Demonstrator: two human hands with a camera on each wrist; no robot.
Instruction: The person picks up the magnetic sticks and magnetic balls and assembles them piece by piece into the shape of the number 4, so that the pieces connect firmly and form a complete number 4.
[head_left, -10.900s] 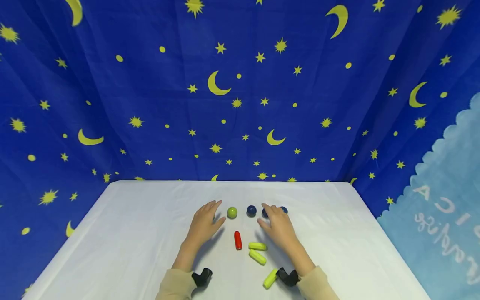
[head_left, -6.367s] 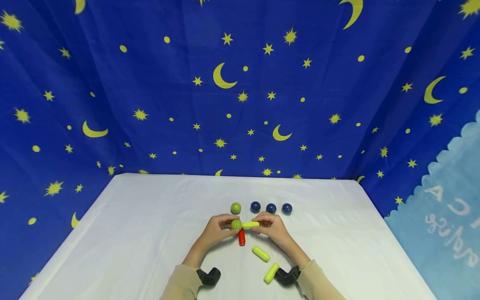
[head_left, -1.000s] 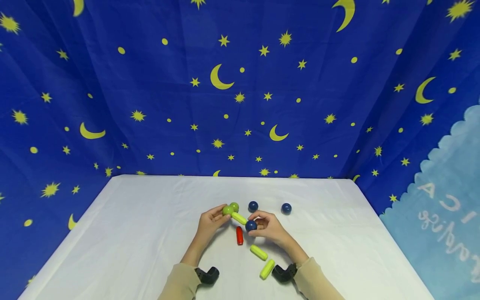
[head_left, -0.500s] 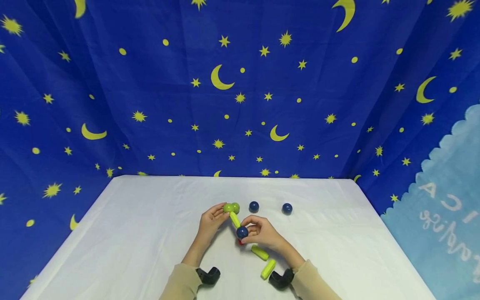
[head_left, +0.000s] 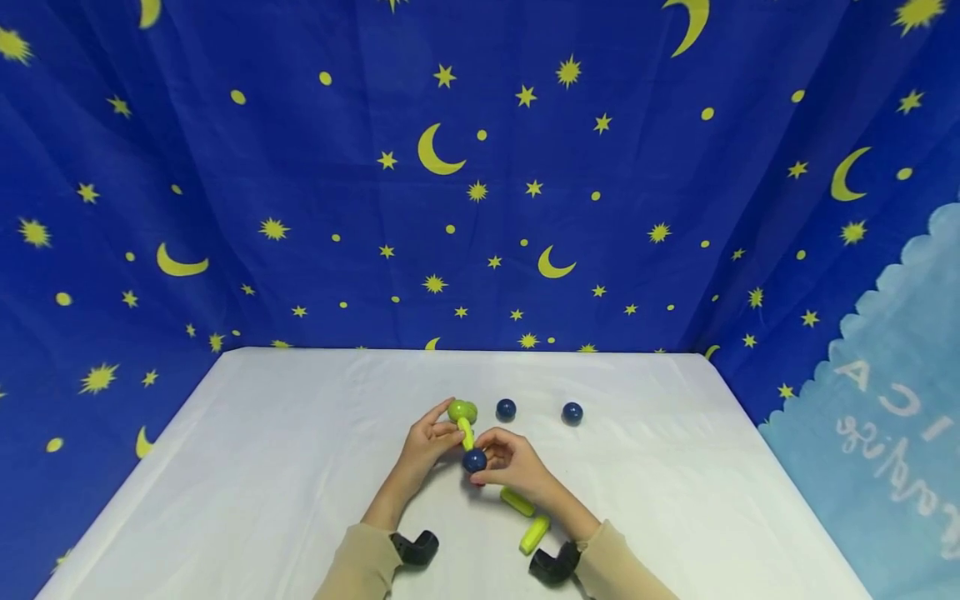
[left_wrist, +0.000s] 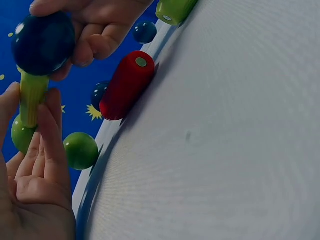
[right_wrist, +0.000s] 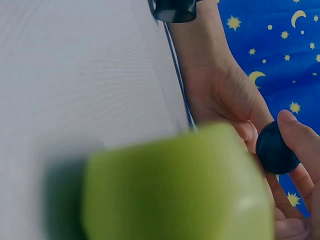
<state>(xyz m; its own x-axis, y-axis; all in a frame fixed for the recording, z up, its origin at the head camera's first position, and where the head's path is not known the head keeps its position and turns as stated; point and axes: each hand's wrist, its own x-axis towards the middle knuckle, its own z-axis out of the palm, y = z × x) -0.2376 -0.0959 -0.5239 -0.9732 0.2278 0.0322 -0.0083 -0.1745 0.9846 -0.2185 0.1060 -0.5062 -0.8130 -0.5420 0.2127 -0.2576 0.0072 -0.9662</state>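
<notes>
Thumb and fingers of my left hand [head_left: 422,448] pinch a stubby yellow-green rod [left_wrist: 32,100]. A green ball [head_left: 458,409] sits at the rod's far end. My right hand [head_left: 519,463] grips a dark blue ball [head_left: 474,460] at the near end, where ball and rod meet in the left wrist view. Behind the held green ball, a second green ball [left_wrist: 80,151] rests on the table. A red rod [left_wrist: 127,85] with a pale disc in its end lies below the hands, mostly hidden in the head view.
Two blue balls, one nearer [head_left: 506,409] and one farther right [head_left: 572,413], lie toward the table's back. Two yellow-green rods [head_left: 517,501] [head_left: 535,534] lie by my right forearm. A starry blue curtain [head_left: 480,208] hangs behind the white table [head_left: 300,433].
Over the last second my right hand has carried the blue ball left and slightly nearer, over the red rod. The held yellow-green rod has swung from slanting to nearly straight toward me.
</notes>
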